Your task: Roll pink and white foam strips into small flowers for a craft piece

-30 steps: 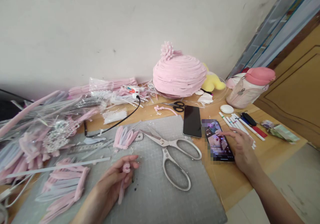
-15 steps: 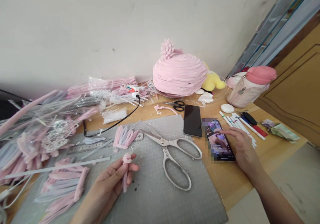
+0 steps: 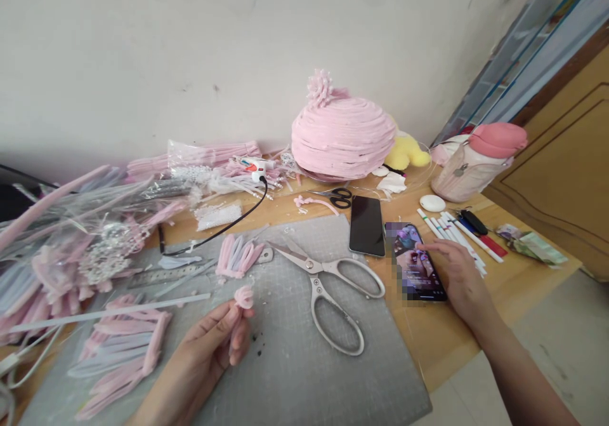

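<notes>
A small pink curled piece [image 3: 244, 297] is pinched between the thumb and fingers of my left hand [image 3: 216, 337], above the grey cutting mat [image 3: 371, 375]. My right hand [image 3: 459, 273] is over the right side of a lit phone [image 3: 419, 264], its fingers apart and a fingertip at the screen. Large metal scissors [image 3: 311, 266] lie on the mat between my hands. Left of them is a pink and pale blue looped bundle [image 3: 238, 256]; a bigger bundle [image 3: 126, 343] lies farther left.
A dark phone [image 3: 366, 226] and small black scissors [image 3: 340, 197] lie behind the mat. A pink wrapped dome [image 3: 342, 139] stands by the wall, a glue gun [image 3: 258, 167] to its left. Markers [image 3: 450, 229] and a bottle [image 3: 476, 162] are at the right.
My left fingers have closed in more around the pink piece, and its stem is now mostly hidden. My right fingertip remains at the phone screen.
</notes>
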`<state>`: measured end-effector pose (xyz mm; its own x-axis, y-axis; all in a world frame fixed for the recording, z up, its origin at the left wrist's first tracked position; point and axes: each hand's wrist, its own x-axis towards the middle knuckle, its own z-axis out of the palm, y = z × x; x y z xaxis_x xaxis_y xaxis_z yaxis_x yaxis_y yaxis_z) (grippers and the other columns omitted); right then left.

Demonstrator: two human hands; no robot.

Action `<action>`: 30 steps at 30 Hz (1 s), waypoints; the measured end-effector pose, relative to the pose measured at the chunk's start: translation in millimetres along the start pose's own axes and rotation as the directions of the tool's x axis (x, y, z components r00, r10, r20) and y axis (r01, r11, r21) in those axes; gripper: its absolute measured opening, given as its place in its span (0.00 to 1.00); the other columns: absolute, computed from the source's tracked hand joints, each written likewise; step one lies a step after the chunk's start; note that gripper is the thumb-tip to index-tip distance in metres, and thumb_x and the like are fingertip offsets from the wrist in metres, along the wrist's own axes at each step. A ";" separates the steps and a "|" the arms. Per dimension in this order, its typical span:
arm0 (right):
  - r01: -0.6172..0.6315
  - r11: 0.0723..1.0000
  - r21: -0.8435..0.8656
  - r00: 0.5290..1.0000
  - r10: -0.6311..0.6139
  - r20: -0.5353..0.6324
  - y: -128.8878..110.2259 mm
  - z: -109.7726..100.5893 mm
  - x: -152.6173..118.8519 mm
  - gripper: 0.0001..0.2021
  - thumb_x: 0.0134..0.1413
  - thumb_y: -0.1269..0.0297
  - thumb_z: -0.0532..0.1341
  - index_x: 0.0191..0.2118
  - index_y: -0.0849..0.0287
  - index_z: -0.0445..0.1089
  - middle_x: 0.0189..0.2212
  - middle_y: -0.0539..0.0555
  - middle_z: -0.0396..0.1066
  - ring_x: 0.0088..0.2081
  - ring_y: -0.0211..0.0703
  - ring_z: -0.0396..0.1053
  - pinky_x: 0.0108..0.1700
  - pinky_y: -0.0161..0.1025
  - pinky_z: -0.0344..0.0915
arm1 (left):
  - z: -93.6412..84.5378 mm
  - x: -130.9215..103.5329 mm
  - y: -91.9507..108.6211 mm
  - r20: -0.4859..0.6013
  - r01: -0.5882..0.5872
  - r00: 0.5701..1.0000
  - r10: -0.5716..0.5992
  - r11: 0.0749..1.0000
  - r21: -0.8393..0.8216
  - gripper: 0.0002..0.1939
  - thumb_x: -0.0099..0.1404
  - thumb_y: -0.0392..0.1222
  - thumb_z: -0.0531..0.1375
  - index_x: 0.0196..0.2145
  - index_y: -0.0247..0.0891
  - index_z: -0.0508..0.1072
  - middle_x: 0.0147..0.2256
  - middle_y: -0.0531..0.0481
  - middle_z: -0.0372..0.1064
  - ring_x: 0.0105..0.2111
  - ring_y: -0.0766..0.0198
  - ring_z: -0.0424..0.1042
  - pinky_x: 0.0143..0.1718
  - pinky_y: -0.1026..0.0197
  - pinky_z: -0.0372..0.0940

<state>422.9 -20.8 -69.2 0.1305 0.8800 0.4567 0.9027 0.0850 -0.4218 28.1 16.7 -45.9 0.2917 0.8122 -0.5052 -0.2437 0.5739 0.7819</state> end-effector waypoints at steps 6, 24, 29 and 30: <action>0.019 0.999 0.027 1.000 -0.019 -0.003 0.4 -0.2 -0.1 0.26 0.60 0.49 0.37 0.45 0.56 0.65 0.43 0.60 0.67 0.48 0.52 0.61 0.50 0.51 0.56 | 3.2 -3.1 5.0 -0.024 0.012 1.000 -0.012 1.000 0.019 0.13 0.51 0.49 0.64 0.28 0.35 0.73 0.19 0.54 0.62 0.21 0.69 0.59 0.24 0.67 0.58; 0.007 0.999 0.038 0.999 -0.006 -0.035 2.2 2.0 -1.5 0.24 0.60 0.50 0.38 0.48 0.57 0.63 0.44 0.60 0.66 0.49 0.52 0.61 0.50 0.51 0.56 | -2.8 -2.5 -0.4 0.042 0.009 0.999 -0.012 0.998 0.070 0.13 0.58 0.49 0.58 0.27 0.36 0.71 0.18 0.56 0.56 0.20 0.72 0.55 0.23 0.69 0.56; 0.039 0.999 0.016 0.999 -0.038 -0.037 2.8 2.1 -1.3 0.23 0.61 0.51 0.38 0.46 0.56 0.64 0.44 0.60 0.66 0.49 0.52 0.61 0.50 0.51 0.57 | -3.5 -2.3 -1.1 0.031 -0.003 1.000 0.001 0.998 0.061 0.13 0.58 0.49 0.59 0.27 0.36 0.71 0.18 0.56 0.56 0.20 0.72 0.55 0.22 0.68 0.56; 0.049 0.999 0.010 0.998 -0.049 -0.038 2.9 2.1 -1.1 0.23 0.61 0.51 0.38 0.46 0.56 0.64 0.43 0.60 0.67 0.48 0.52 0.61 0.50 0.51 0.58 | -3.4 -2.3 -1.1 0.028 -0.003 1.000 0.001 0.998 0.061 0.13 0.58 0.49 0.59 0.27 0.35 0.71 0.18 0.56 0.56 0.20 0.71 0.54 0.22 0.68 0.56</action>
<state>424.5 -20.5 -72.6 0.1017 0.8562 0.5065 0.9040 0.1330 -0.4064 24.6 14.5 -46.8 0.3168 0.8098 -0.4939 -0.1878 0.5639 0.8042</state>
